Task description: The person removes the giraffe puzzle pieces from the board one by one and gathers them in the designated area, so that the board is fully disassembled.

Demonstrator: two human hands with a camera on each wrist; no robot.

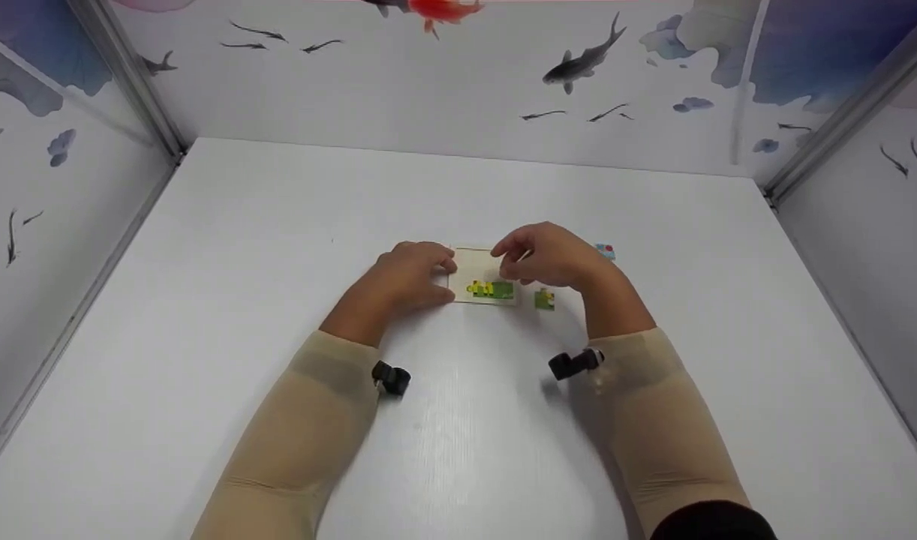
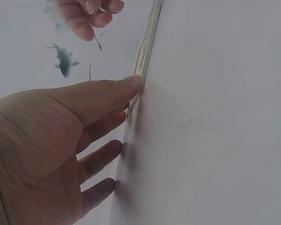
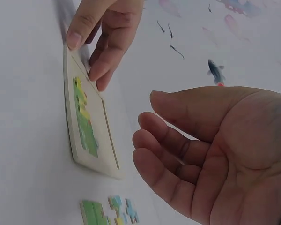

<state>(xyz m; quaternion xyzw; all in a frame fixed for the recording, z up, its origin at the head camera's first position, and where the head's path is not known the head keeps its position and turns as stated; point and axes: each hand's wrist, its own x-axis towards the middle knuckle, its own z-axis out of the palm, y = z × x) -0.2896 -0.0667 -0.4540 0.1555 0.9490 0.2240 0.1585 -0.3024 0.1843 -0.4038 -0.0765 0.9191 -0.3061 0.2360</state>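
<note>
A shallow wooden puzzle board (image 1: 473,264) lies on the white table, with joined green and yellow puzzle pieces (image 1: 492,289) along its near side. At the board's left end, my left hand (image 1: 412,277) holds the edge. Its thumb (image 2: 107,96) presses at the near corner while the fingers spread along the left side. Over the board's right part hovers my right hand (image 1: 552,255). In the right wrist view, its fingers (image 3: 161,176) are loosely bent, with nothing between them. A loose green puzzle piece (image 1: 545,300) lies just right of the board, below the right hand.
A blue puzzle piece with a red spot (image 1: 605,251) lies beyond the right wrist, partly covered. More loose pieces (image 3: 116,204) show past the board's end in the right wrist view. White panels (image 1: 458,90) printed with fish enclose the table (image 1: 241,225) at the back and sides.
</note>
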